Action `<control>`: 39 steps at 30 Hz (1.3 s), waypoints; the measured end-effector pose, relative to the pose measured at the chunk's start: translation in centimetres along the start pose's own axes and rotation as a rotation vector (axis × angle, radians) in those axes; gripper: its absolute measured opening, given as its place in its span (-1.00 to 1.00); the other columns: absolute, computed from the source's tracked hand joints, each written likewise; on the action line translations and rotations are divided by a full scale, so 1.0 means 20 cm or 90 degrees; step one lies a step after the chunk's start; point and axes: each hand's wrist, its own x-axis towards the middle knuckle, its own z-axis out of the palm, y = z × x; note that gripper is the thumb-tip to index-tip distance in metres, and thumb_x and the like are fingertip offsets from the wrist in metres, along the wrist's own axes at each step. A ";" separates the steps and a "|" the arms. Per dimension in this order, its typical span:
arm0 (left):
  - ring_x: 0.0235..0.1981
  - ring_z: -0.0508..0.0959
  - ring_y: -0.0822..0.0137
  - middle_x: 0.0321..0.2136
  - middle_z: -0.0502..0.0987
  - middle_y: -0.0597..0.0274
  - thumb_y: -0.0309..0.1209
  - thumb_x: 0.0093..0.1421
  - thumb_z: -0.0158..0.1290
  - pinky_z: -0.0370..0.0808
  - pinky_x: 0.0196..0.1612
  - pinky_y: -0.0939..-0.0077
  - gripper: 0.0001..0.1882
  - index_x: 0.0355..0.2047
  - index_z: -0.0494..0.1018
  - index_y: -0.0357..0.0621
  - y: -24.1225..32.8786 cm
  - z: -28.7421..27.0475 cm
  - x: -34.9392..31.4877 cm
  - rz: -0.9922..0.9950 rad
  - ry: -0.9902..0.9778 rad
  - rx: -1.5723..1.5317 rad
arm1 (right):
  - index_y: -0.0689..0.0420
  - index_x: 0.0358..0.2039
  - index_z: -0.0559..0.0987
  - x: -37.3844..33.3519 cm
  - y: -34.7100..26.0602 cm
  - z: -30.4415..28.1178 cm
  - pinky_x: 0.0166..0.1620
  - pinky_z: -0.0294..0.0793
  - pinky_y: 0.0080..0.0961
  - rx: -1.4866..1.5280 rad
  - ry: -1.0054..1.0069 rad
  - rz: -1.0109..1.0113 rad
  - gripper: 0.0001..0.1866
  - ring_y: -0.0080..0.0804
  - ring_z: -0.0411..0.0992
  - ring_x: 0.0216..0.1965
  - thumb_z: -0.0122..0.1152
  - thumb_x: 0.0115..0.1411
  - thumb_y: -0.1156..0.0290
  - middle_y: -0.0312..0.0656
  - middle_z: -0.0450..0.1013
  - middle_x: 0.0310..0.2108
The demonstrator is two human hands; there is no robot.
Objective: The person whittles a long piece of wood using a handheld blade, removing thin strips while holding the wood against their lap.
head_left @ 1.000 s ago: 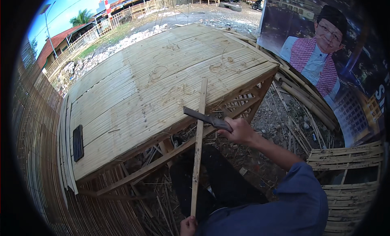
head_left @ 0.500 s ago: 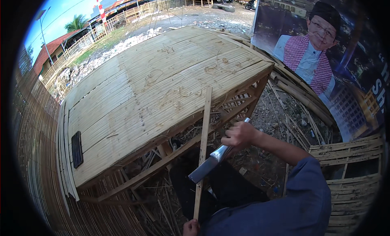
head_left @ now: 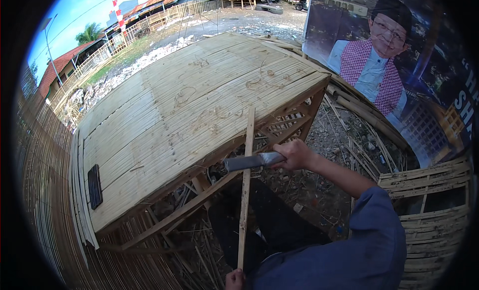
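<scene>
My right hand (head_left: 294,154) is closed round the silvery handle of a broad-bladed machete (head_left: 243,162). The blade points left and crosses over a long bamboo strip (head_left: 243,210); whether it touches the strip is hard to tell. Down at the lower edge, my left hand (head_left: 234,279) grips the near end of that strip. The strip's far end rests against the front edge of a bamboo-slat table (head_left: 129,120). Thin curled shavings (head_left: 214,115) lie on the tabletop.
A dark phone-like slab (head_left: 95,186) lies at the table's left. Bamboo poles (head_left: 369,113) and a large printed banner (head_left: 429,55) stand beyond its right side. A slatted bamboo panel (head_left: 434,205) is at my right, a bamboo screen (head_left: 42,180) at my left. Scraps litter the ground.
My right hand has moved the machete up and away along the strip, and its blade has swung from slanting down-left to nearly level. My left hand keeps its hold on the strip's near end.
</scene>
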 end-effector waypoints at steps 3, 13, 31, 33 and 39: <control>-0.79 0.11 0.61 -0.81 0.16 0.48 -0.17 0.32 -0.18 0.03 -0.72 0.66 -0.57 -0.68 0.27 -0.06 -0.04 -0.02 0.00 0.029 -0.008 -0.009 | 0.15 -0.47 0.40 0.07 0.11 -0.09 -0.49 0.42 -0.16 0.166 0.167 0.287 -0.47 0.02 0.46 -0.56 0.04 0.12 -0.16 -0.01 0.39 -0.69; -0.78 0.17 0.59 -0.80 0.20 0.46 -0.11 0.30 -0.14 0.07 -0.72 0.64 -0.57 -0.64 0.30 -0.10 -0.04 -0.02 0.03 0.043 0.025 -0.024 | 0.20 -0.41 0.42 -0.26 -0.15 0.10 -0.46 0.39 -0.17 0.204 0.081 0.300 -0.52 0.05 0.45 -0.53 0.06 0.15 -0.06 0.00 0.37 -0.70; -0.68 0.22 0.67 -0.73 0.27 0.47 -0.27 0.31 -0.12 0.15 -0.63 0.69 -0.62 -0.62 0.29 -0.20 0.65 0.16 0.44 0.170 0.218 0.038 | 0.19 -0.33 0.57 -0.42 -0.45 0.77 -0.21 0.48 -0.15 0.167 -0.439 0.271 -0.41 0.01 0.50 -0.32 -0.05 0.13 -0.16 0.04 0.52 -0.43; -0.68 0.23 0.67 -0.73 0.28 0.47 -0.27 0.30 -0.11 0.16 -0.63 0.69 -0.63 -0.61 0.30 -0.20 0.67 0.15 0.43 0.180 0.243 0.027 | 0.21 -0.38 0.60 -0.40 -0.42 0.81 -0.18 0.47 -0.16 0.179 -0.506 0.268 -0.37 0.02 0.49 -0.27 -0.08 0.14 -0.19 0.09 0.51 -0.38; -0.66 0.26 0.68 -0.72 0.31 0.47 -0.26 0.28 -0.06 0.18 -0.62 0.71 -0.65 -0.59 0.34 -0.22 0.71 0.11 0.40 0.227 0.348 0.043 | 0.18 -0.31 0.60 -0.37 -0.40 0.79 -0.12 0.46 -0.17 0.222 -0.540 0.312 -0.38 0.04 0.48 -0.22 -0.03 0.10 -0.19 0.09 0.51 -0.31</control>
